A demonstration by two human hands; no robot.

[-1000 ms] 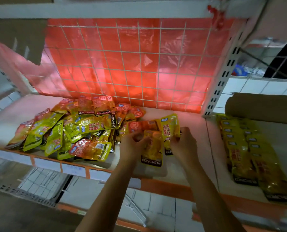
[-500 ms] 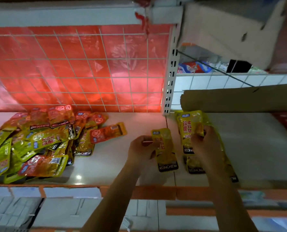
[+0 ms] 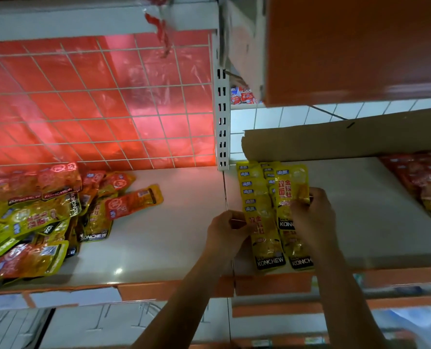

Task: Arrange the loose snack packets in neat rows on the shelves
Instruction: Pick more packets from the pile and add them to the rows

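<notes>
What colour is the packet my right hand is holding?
Yellow packet with red lettering, clearest in the head view.

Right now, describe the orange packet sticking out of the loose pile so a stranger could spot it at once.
Find the red wire grid in the left bay; under it a pile of packets lies on the white shelf. The orange packet sits at the pile's right edge. Unlike its neighbours, it lies sideways, mostly on bare shelf, its yellow end pointing toward the white post.
</notes>
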